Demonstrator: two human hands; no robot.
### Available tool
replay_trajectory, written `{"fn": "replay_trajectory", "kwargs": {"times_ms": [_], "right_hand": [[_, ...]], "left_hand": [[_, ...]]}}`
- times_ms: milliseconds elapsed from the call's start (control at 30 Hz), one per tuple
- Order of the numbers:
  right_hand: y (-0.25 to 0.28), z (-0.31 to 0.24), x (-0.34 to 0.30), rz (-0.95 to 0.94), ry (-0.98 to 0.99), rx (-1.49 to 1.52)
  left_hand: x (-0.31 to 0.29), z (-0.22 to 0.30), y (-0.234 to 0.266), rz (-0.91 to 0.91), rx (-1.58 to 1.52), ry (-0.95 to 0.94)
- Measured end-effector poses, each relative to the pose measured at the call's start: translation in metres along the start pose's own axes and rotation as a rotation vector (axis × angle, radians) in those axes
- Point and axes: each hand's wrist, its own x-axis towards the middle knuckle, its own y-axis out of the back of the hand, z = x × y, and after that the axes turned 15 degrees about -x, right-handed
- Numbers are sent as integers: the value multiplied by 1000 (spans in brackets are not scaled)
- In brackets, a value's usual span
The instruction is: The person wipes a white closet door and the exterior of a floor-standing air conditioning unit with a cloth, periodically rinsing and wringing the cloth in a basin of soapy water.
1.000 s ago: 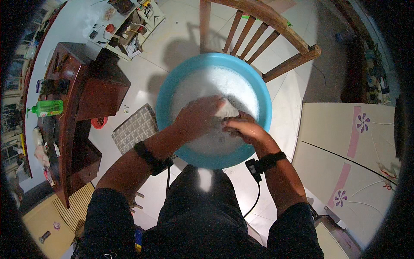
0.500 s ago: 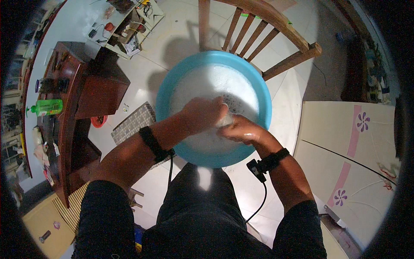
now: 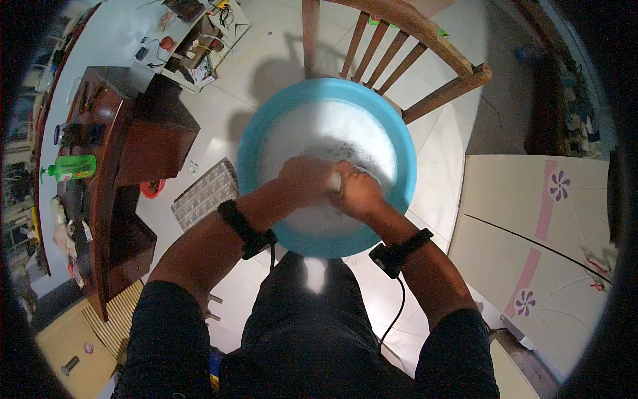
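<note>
A round light-blue basin [image 3: 247, 143] stands in front of me, filled with white suds [image 3: 282, 136]. Over its middle my two closed hands meet. My left hand [image 3: 307, 181] is smeared by motion and its fingers hardly show. My right hand [image 3: 361, 191] is curled, fingers wrapped toward the left one. Between them shows a bit of a whitish, wet, cloth-like bundle [image 3: 336, 181], mostly hidden by the fingers. Black bands with small dark devices and cables circle both wrists.
A wooden chair [image 3: 438, 100] touches the far right side of the basin. To the left stands a dark brown cabinet [image 3: 156, 136] with a green pump bottle [image 3: 74, 167]. A patterned mat [image 3: 207, 193] lies beside the basin; a cream cabinet with flower prints [image 3: 508, 199] is at right.
My hands have come closer together over the suds. My right hand has turned, its knuckles now higher, and less of the whitish bundle shows between the hands.
</note>
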Motion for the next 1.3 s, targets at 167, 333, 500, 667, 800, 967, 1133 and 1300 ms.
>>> {"fn": "replay_trajectory", "kwargs": {"times_ms": [167, 333, 500, 667, 800, 967, 1133, 1300], "right_hand": [[4, 47, -2, -54, -68, 464], [26, 51, -15, -294, -103, 1312], [33, 44, -17, -527, 105, 1225], [52, 28, -15, -496, 8, 974], [38, 24, -8, -143, 209, 524], [33, 15, -1, -179, 115, 258], [24, 6, 2, -134, 69, 85], [15, -1, -6, 3, 105, 104]], "left_hand": [[-5, 25, 9, 297, 17, -47], [-14, 38, 41, 332, 210, -607], [-3, 42, 48, 266, 328, -638], [-8, 41, 49, 87, 386, -459], [-5, 42, 40, 72, 351, -244], [-2, 32, 25, 0, 238, -100], [-5, 9, 0, 163, 52, -89], [-13, 5, -12, 226, -206, -199]]}}
